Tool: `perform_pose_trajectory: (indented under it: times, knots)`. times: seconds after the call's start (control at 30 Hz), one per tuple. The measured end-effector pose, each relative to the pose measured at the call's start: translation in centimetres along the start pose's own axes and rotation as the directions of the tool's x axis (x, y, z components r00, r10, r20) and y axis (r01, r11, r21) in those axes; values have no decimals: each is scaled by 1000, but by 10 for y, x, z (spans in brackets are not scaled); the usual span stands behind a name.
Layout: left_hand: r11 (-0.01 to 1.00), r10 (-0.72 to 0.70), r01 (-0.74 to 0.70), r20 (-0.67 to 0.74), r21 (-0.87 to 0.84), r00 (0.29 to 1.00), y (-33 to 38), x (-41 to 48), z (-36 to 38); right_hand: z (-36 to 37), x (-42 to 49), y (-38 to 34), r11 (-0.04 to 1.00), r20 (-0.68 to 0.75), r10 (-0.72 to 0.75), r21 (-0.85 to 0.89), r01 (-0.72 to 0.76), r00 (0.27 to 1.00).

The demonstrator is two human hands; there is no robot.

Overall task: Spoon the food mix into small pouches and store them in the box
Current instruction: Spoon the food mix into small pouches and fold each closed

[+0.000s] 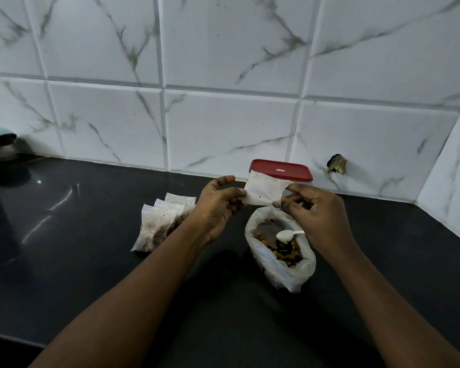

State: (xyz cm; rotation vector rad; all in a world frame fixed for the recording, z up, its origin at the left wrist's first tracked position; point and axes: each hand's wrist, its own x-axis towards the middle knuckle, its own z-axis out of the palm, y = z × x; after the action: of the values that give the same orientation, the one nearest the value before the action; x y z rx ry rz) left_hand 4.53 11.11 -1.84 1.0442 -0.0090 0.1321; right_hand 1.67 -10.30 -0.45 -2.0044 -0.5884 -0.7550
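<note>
Our left hand [218, 205] and right hand [322, 216] pinched an empty pouch [263, 191] above the bag [279, 264]. Filled pouches [165, 221] lay left of it, unboxed.

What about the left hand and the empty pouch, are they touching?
Touching. The head view shows the left hand pinching the empty pouch by its left edge.

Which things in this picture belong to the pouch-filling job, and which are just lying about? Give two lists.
Belonging: small pouch, pinched by left hand and right hand; bag of food mix; spoon; filled pouches; red-lidded box.
Lying about: grey vessel at far left; hole in wall tile.
</note>
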Motion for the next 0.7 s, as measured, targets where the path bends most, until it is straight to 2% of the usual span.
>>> perform_pose_trajectory:
  times: [0.1,0.27,0.47,0.7]
  knots:
    - [1000,20,-20,-15,-20,1000,0,2,-1,3,-1,-1,1000,-10,6,-12,-6,1000]
    - [988,-89,67,158,138,984,4,-5,-5,0,1,-2,999,-38,32,11,-32,999]
    - [993,-28,17,88,121,996,2,-4,-3,-2,3,-1,999,-34,40,1,-40,999]
    - [978,-205,198,132,62,970,8,-5,-8,-5,6,4,996,-104,72,50,-67,992]
